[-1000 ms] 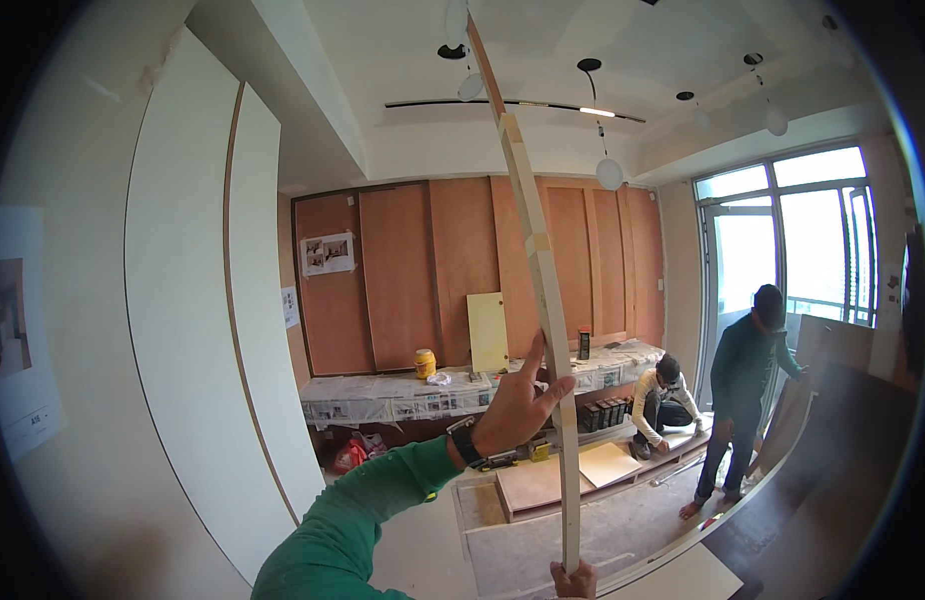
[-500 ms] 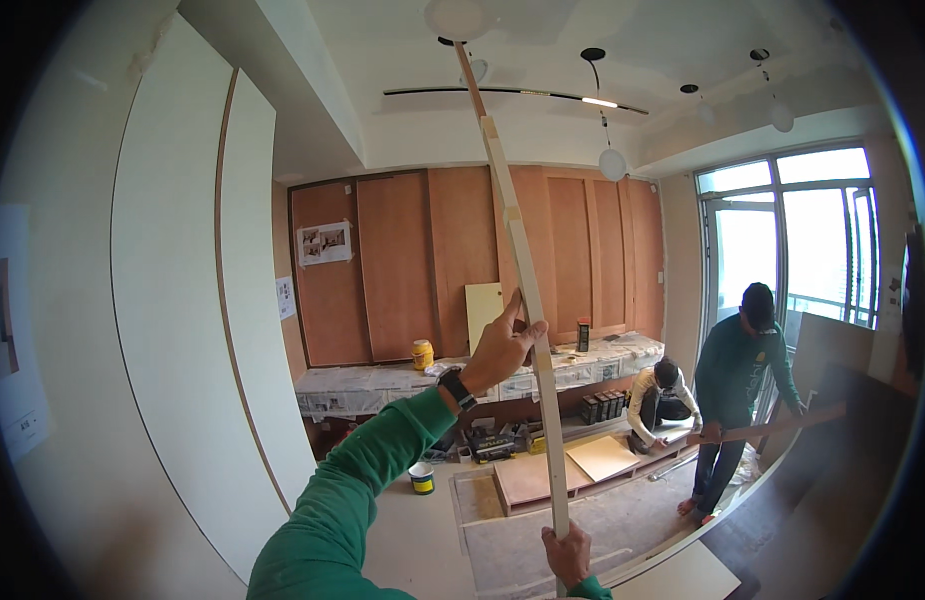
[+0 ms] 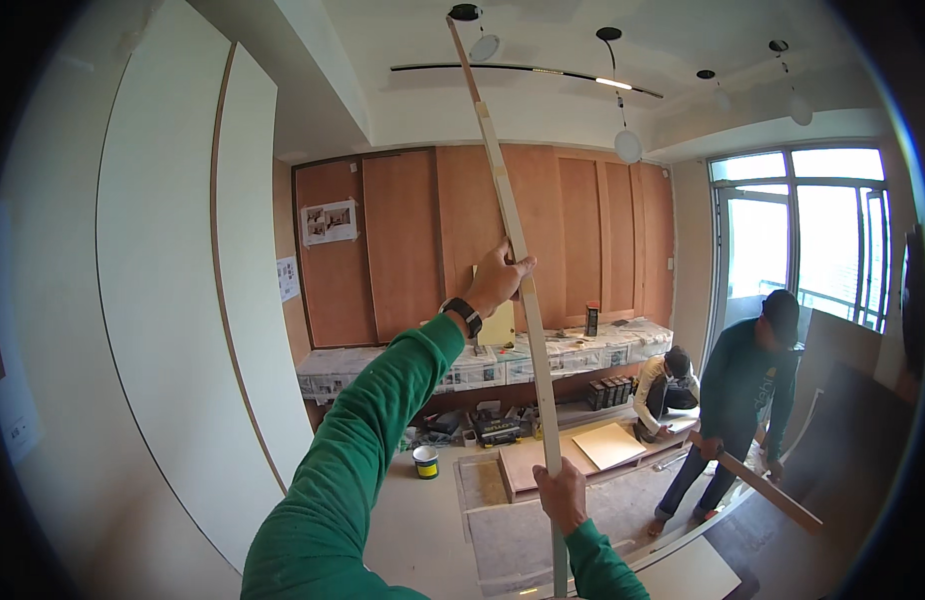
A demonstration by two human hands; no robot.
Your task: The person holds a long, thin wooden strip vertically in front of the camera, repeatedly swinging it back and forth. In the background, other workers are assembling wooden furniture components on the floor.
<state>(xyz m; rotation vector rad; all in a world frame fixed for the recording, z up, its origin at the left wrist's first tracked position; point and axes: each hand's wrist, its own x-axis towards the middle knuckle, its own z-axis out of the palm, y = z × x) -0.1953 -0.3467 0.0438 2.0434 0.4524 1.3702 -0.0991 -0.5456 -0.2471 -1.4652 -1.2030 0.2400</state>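
A long, thin wooden batten [image 3: 539, 370] rises upright before me, leaning slightly left at its top. Pale tape-like bands wrap its upper half, where a thinner reddish strip [image 3: 464, 62] extends it toward the ceiling. My left hand [image 3: 500, 278], with a dark watch on its wrist, closes round the batten at mid-height. Lower down, my right hand [image 3: 563, 495] grips the same batten, which runs below the frame. The strip's tip appears beside a dark round ceiling opening [image 3: 465, 12]; I cannot tell whether they touch.
Tall white panels [image 3: 163, 250] stand at left. One person [image 3: 748, 390] holds a wooden board [image 3: 773, 490] at right; another crouches [image 3: 666, 393] by a low platform [image 3: 523, 470]. A bucket [image 3: 426, 462] sits on the floor. Round lights [image 3: 628, 147] hang from the ceiling.
Both hands and the batten sit higher in view, and the reddish strip's tip has come into sight. The standing person has bent lower, and their board now slopes down to the right.
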